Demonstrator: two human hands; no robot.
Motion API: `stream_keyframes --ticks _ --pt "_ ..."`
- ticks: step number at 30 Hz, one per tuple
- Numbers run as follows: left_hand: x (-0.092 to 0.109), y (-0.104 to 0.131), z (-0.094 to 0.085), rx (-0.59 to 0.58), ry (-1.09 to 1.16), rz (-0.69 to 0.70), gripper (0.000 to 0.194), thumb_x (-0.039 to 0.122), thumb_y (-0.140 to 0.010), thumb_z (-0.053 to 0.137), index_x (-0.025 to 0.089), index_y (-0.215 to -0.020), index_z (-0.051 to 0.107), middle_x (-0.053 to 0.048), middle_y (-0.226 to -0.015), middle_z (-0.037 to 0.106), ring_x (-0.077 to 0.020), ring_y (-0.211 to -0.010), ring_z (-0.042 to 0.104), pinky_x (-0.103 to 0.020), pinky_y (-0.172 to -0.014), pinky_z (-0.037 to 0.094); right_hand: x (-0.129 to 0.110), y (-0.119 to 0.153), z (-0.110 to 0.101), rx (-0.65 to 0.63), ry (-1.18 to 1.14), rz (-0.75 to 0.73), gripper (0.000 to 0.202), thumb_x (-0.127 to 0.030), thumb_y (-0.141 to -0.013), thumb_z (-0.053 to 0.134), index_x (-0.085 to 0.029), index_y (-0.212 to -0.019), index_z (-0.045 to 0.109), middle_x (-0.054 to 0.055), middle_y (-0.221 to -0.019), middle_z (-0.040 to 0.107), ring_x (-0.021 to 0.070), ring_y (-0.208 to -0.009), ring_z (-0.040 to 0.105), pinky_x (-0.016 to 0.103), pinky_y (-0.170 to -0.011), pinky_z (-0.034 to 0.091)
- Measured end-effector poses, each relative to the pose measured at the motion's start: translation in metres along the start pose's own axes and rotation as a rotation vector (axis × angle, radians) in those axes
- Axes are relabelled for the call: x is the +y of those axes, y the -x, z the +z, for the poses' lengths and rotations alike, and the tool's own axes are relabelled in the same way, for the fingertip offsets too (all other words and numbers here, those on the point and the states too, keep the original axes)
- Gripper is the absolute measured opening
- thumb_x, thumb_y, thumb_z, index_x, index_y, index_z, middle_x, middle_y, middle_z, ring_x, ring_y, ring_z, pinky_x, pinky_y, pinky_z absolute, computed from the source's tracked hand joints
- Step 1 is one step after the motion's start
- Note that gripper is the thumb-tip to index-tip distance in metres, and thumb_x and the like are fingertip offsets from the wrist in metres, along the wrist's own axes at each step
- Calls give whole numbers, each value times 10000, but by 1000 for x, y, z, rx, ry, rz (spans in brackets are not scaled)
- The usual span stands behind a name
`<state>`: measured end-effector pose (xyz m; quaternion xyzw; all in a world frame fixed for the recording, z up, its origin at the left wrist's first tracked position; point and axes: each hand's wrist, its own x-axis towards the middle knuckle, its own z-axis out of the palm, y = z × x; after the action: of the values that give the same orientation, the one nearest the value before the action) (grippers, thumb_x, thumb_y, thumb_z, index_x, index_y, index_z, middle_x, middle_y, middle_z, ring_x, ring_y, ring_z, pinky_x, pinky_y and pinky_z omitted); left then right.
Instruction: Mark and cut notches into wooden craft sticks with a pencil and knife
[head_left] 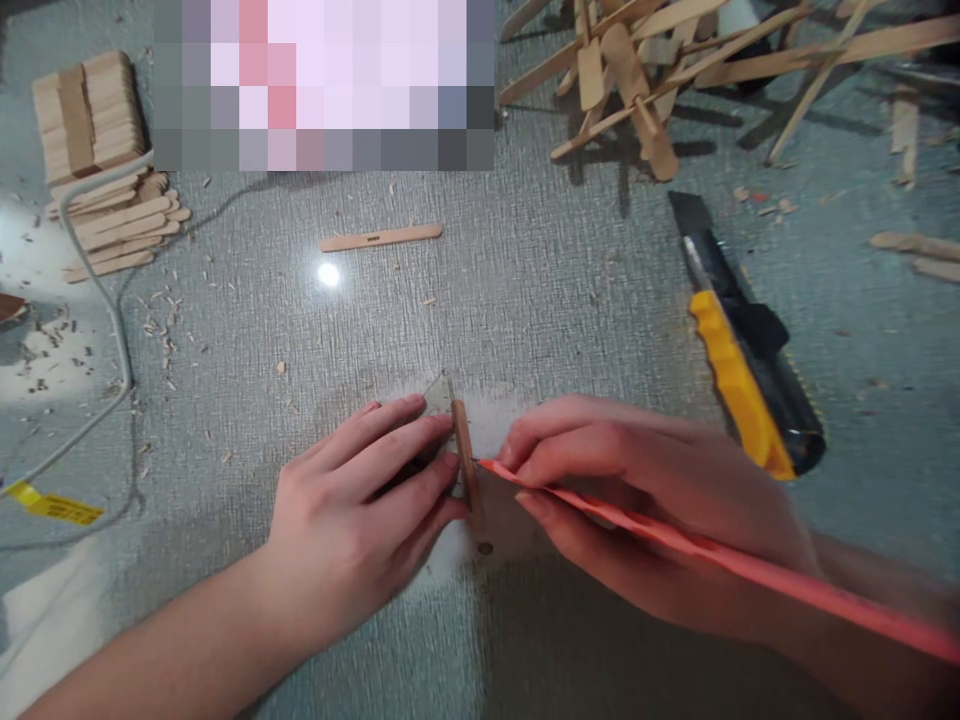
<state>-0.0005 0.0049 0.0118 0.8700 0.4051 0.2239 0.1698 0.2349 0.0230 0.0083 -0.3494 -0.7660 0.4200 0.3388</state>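
My left hand [364, 495] lies palm down, its fingertips and thumb pressing a clear set square [439, 393] along a wooden craft stick [465, 455]. Most of the set square is hidden under the fingers. In a pinch between thumb and fingers, my right hand [622, 500] holds a red pencil [675, 542]. The pencil slants down to the left, and its dark tip meets the right edge of the stick, or very nearly. Another craft stick [381, 238] with a dark mark at its middle lies farther up the table.
A yellow and black utility knife [742, 350] lies right of my right hand. Loose wooden sticks [637, 90] are piled at the back right. A banded bundle of sticks [90, 115] sits at the back left, near a grey cable [120, 340] and scattered wood shavings [161, 320].
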Motion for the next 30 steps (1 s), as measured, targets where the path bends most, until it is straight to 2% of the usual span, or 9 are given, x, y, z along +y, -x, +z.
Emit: stream_keyframes --ticks 7,18,30 --pt "0 1 1 -9 8 -8 204 273 -877 762 187 -1060 736 -54 -1208 739 -261 -1217 667 -440 -1015 617 -2 2 5 60 25 75 158 -79 -847 622 -226 -864 568 -14 -865 692 59 -656 650 160 -593 512" --pt "0 0 0 -3 12 -7 169 265 -892 742 201 -1048 733 -48 -1202 740 -257 -1220 667 -435 -1018 617 -2 5 7 37 67 109 186 -94 -871 631 -254 -878 536 -11 -887 711 93 -659 666 211 -571 534" --pt "2 -3 0 -1 -9 2 126 242 -896 730 182 -1007 734 -64 -1181 742 -261 -1174 688 -446 -977 638 -1 4 6 19 66 92 186 -91 -884 620 -237 -846 512 -8 -868 703 95 -693 669 210 -563 507"
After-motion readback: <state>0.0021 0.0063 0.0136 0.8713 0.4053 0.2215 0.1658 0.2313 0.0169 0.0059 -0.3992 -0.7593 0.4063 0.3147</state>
